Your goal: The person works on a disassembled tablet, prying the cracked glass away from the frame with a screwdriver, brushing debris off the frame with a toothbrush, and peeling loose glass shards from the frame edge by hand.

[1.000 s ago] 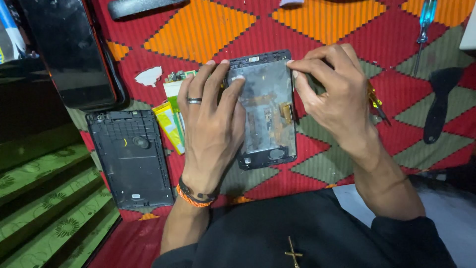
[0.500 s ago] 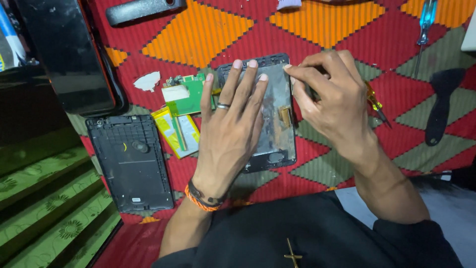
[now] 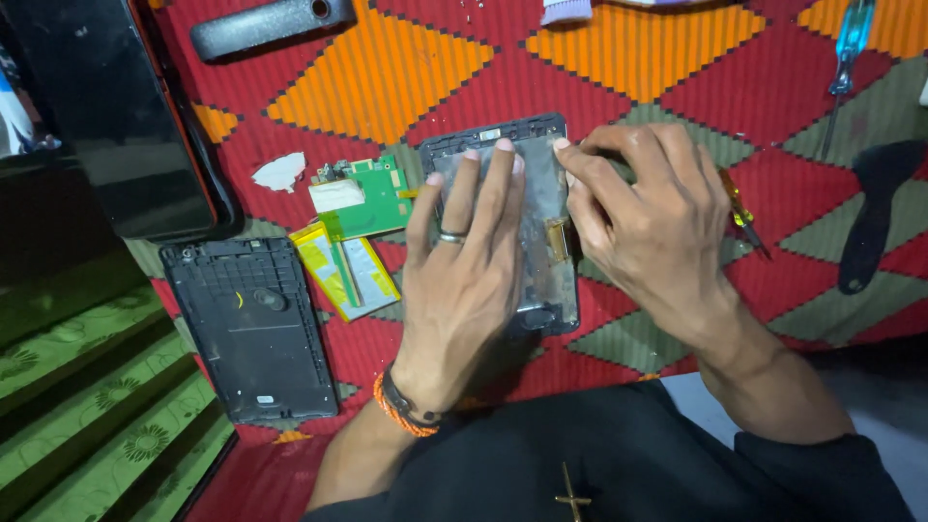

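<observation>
At the centre of the frame the opened tablet frame (image 3: 541, 232) is showing dull, scuffed grey metal inside a matt black plastic rim. The back cover (image 3: 253, 329) at lower left is looking like matt black moulded plastic. The glass panel (image 3: 116, 106) at upper left is shining glossy black. The circuit board (image 3: 372, 198) is showing smooth green, the battery (image 3: 343, 271) a shiny yellow foil wrap. The woven cloth (image 3: 387, 68) underneath is looking coarse and ribbed.

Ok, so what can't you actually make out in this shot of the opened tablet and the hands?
Head view only:
- Middle of the tablet frame: covered by the left hand.
- Whatever the right hand fingers pinch at the frame's top edge: hidden by them.
- Yellow-handled tool: mostly behind the right hand.
- Blue screwdriver: cut off by the top edge.
- Circuit board parts: too small.
</observation>
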